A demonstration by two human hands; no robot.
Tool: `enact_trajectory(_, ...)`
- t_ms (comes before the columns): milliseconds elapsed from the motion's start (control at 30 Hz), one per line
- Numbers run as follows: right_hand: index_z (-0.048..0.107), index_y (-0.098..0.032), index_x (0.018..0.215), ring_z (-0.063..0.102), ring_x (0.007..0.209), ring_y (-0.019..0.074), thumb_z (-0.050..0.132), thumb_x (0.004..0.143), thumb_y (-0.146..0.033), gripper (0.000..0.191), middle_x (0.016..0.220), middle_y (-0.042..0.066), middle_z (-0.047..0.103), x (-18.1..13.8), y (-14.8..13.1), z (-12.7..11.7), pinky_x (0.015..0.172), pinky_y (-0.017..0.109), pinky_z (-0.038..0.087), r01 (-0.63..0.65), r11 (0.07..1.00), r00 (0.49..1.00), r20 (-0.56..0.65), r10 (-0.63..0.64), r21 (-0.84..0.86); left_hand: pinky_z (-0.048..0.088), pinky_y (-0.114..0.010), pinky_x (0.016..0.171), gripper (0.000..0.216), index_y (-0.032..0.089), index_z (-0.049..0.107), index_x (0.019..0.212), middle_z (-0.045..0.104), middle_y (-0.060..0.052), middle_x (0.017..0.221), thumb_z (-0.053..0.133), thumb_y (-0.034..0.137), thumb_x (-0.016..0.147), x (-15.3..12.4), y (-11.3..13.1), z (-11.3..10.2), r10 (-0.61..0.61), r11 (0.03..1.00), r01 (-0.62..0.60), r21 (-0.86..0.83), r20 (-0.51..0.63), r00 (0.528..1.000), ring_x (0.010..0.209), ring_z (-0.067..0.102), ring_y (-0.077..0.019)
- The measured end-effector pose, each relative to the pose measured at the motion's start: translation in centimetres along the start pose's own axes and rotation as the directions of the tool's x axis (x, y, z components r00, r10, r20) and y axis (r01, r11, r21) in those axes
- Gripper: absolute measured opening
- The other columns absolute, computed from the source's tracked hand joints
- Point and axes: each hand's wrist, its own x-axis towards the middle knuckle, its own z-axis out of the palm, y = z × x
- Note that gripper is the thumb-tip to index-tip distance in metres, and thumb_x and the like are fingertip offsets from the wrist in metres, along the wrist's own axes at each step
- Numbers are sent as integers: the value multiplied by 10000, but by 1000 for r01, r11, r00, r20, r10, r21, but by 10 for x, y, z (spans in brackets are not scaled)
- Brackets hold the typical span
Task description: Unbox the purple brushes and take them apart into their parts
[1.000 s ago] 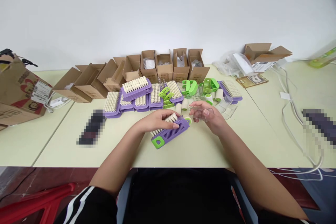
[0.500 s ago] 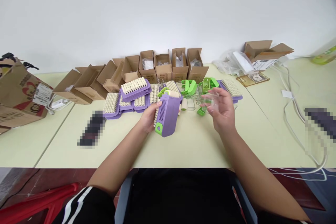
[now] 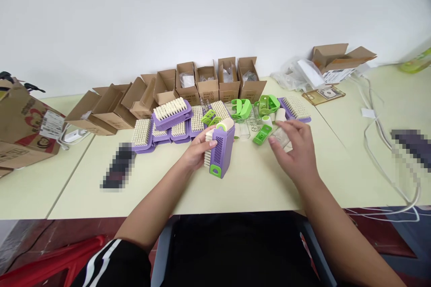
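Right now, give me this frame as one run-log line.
left hand: grips purple scrub brush | right hand: open, over clear plastic piece | nearby: green plastic part

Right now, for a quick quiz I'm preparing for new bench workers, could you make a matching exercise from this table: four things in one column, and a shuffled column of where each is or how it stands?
Things:
1. Left hand
2. Right hand
3. Green plastic piece
4. Row of open cardboard boxes

Places or states:
A. Along the far edge of the table
B. Wrapped around a purple-backed brush
C. Lying on the table, held by neither hand
D. Open, close to a clear plastic piece

Pairs: 1-B, 2-D, 3-C, 4-A
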Motion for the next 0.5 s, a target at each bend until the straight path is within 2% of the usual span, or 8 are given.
enact_trajectory(100,714,-363,1447,617,1340,470,794,969,-468,496,1490,160,635,-23,2,-2,1169,741,424,95,975,995,29,-91,-201,591,-474,1048,940,211,574,1569,749,-175,1425,943,538,769,-3,-4,-1,66,987,-65,145,4,998,1274,742,-385)
enact_trajectory(167,714,-391,1439,627,1298,475,806,959,-470,495,1519,141,657,-37,6,-4,1136,741,422,114,956,993,73,-98,-269,585,-452,1048,924,224,589,1564,706,-165,1491,948,538,772,-6,-7,1,141,954,-134,268,-6,990,1282,723,-374)
enact_trajectory(367,701,-389,1461,576,1302,510,730,1002,-485,470,1536,141,683,-59,15,-4,1030,721,472,127,932,978,199,-61,-339,541,-492,1172,920,257,538,1619,584,-164,1631,912,548,831,-14,-13,9,292,827,-270,494,34,956,1430,631,-391)
enact_trajectory(500,705,-340,1459,562,1345,528,667,1042,-479,442,1620,162,631,-60,13,0,1039,734,470,133,926,961,276,-32,-353,495,-532,1228,907,240,537,1619,591,-178,1620,897,535,840,-15,-14,12,400,669,-360,650,93,912,1451,616,-402)
